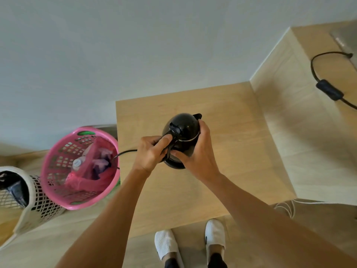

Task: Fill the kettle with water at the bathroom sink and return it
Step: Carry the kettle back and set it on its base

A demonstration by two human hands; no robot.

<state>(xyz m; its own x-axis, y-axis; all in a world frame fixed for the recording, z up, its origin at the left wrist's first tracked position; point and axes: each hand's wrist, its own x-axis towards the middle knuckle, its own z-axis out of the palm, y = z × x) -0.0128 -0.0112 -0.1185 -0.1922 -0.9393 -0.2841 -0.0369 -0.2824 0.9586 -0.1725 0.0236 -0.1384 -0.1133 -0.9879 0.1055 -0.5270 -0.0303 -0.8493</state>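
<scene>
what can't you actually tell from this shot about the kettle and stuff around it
- Head view: water level in the kettle; its lid is shut and its body opaque.
- Kettle base: mostly hidden under the kettle and both hands, left hand, right hand.
- Where the black cord ends: it drops behind the pink basket.
- Grey object on the higher surface: cut off by the right edge.

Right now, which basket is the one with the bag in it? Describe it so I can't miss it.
Start at the low wooden table holding the kettle. Just off its left edge, on the floor, stands a round pink basket. Unlike the white lattice basket beside it, it holds a pink bag.
</scene>
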